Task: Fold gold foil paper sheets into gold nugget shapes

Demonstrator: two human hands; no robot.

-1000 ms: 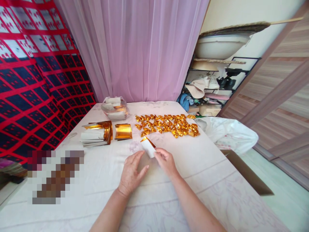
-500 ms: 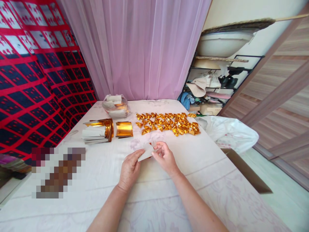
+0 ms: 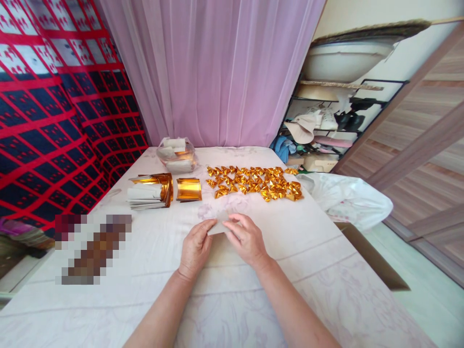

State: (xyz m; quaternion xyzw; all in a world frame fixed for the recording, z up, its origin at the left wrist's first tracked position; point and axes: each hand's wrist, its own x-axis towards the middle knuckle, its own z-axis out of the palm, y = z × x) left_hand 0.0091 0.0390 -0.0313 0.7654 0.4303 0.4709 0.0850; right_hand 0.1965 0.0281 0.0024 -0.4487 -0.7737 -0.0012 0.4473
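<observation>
Over the near middle of the table, my left hand (image 3: pixel 198 241) and my right hand (image 3: pixel 247 237) hold one sheet of paper (image 3: pixel 218 227) between them, its pale side toward me. My left fingers pinch its left side. The right thumb and fingers close on its right part. Beyond my hands lies a small stack of gold foil paper (image 3: pixel 189 189), and left of that a bigger fanned stack of foil sheets (image 3: pixel 150 192) with pale backs. Many folded gold foil pieces (image 3: pixel 253 181) are spread at the back right of the table.
A clear plastic bag (image 3: pixel 176 155) of more paper sits at the back left of the cloth-covered table (image 3: pixel 163 299). Off the right edge are a white plastic bag (image 3: pixel 351 200) and a cardboard piece (image 3: pixel 371 256). Shelves (image 3: pixel 326 116) with shoes and a cap stand behind. A blurred patch covers the left.
My right fingers have shifted inward over the paper, and its gold edge no longer shows. The whole view has tilted slightly; the stacks and folded pieces lie as before.
</observation>
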